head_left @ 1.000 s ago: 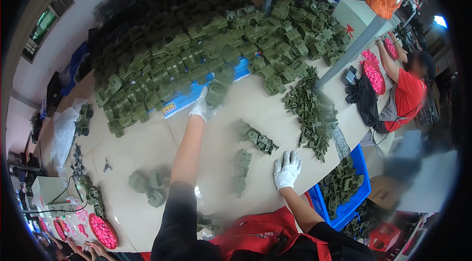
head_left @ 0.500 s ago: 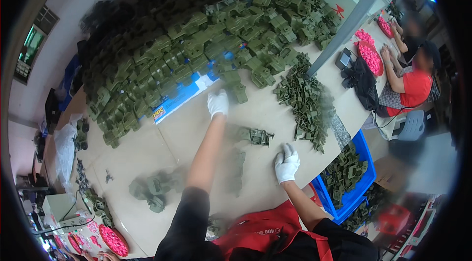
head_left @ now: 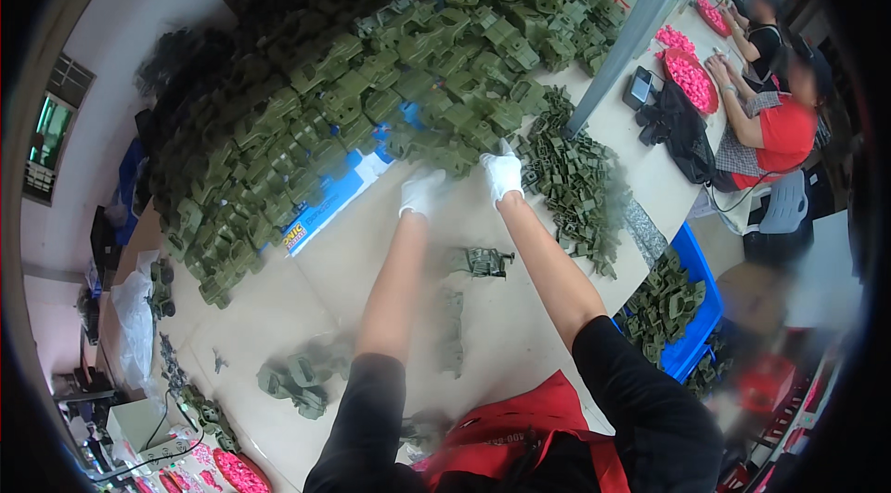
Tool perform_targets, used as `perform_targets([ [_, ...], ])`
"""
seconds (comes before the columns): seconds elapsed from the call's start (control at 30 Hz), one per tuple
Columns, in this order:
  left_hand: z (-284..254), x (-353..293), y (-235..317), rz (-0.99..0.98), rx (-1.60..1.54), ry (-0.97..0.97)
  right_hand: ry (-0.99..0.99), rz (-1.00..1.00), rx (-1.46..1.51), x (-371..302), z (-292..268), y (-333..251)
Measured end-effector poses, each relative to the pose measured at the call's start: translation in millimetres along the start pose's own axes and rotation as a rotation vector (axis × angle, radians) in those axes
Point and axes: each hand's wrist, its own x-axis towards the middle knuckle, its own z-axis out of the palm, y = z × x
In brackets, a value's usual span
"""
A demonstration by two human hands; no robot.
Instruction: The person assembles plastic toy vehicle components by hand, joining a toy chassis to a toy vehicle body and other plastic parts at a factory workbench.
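Left hand (head_left: 422, 193), right hand (head_left: 502, 174) were by tabletop's (head_left: 520, 335) far-side olive-green boxy plastic shells (head_left: 371, 103); openness, hold unclear. Shells seemed light, stiff, best sidewall-gripped.

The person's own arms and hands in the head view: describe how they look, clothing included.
The left hand and right hand each wear a plain white, wrist-length glove. The forearms are bare up to black fabric sleeves ending near the elbows. No cables or markings are discernible on them.
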Motion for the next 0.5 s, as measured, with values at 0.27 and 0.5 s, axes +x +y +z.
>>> perform_targets([
  [0.27,29.1,23.6,-3.8,0.293,0.082,0.311,-0.120,0.064,-0.626,-32.1,-31.7,-35.8],
  [0.5,-143.9,56.5,19.2,0.363,0.458,0.338,-0.878,-0.259,0.319,-272.1,-39.4,-213.5],
])
